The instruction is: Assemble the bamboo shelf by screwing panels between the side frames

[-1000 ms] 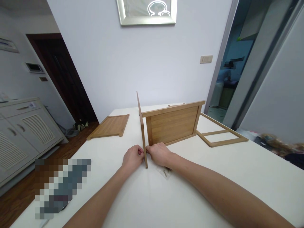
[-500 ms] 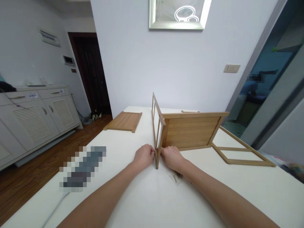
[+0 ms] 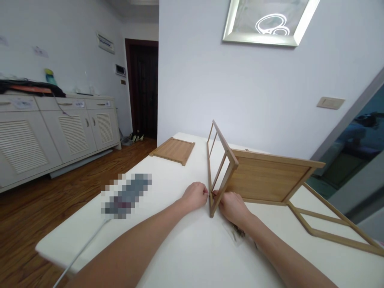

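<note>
A ladder-like wooden frame (image 3: 223, 138) stands on edge on the white table (image 3: 186, 244), its near end toward me. A wooden panel (image 3: 267, 176) stands upright against its right side. My left hand (image 3: 196, 196) is closed in a pinch at the left of the frame's low near corner; anything small between the fingertips is hidden. On the other side, my right hand (image 3: 234, 206) is closed at the same corner, its fingertips around the frame's lower part and partly hidden by it. Beside my right wrist lies a clear bag of small hardware (image 3: 237, 232).
Another wooden panel (image 3: 174, 151) lies flat at the far left of the table. A second wooden frame (image 3: 336, 238) lies flat at the right. A blurred-out object (image 3: 127, 196) with a white cable (image 3: 81, 252) rests on the left. The wall (image 3: 192, 80) rises behind.
My view has turned left, so everything sits farther right in the picture. The upright frame shows more of its left face. Both hands stay at the same corner, fingers closed.
</note>
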### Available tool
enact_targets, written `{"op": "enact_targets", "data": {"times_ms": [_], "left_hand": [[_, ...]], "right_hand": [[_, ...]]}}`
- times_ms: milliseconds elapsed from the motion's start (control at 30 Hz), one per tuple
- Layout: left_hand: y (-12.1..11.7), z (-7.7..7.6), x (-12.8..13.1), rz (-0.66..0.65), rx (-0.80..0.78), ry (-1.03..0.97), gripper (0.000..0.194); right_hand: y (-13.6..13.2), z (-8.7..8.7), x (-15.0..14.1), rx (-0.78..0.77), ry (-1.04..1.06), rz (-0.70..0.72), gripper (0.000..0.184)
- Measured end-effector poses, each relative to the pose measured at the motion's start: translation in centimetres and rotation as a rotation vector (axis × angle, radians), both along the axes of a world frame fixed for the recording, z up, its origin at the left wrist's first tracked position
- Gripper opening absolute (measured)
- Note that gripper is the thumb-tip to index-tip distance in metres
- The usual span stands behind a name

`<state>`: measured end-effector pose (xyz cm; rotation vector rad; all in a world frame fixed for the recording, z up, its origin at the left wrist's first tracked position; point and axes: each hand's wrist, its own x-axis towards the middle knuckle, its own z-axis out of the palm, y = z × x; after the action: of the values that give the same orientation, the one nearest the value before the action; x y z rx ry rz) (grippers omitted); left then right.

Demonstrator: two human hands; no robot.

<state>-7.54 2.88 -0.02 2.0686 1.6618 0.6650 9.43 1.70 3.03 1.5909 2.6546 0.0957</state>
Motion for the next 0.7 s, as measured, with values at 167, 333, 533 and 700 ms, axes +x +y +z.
{"op": "enact_targets", "data": {"times_ms": [167,333,533,700], "left_hand": [[-0.28,0.07,0.14,-0.018,-0.011,0.013,0.021],[-0.36,0.09,0.23,-0.001,-0.013,0.036,0.022],[-0.45,0.13,0.29,0.005,-0.010,0.065,0.024],[-0.52,0.23,0.32,0.007,-0.008,0.075,0.022]], "right_hand": [[0.11,-0.02,-0.08,-0.009,-0.010,-0.010,0.028],[0.14,-0.04,-0.15,-0.009,-0.019,-0.017,0.029],[0.29,-0.32,-0.05,-0.014,0.009,-0.003,0.031],[0.29,-0.31,-0.04,-0.001,0.020,0.006,0.031]]}}
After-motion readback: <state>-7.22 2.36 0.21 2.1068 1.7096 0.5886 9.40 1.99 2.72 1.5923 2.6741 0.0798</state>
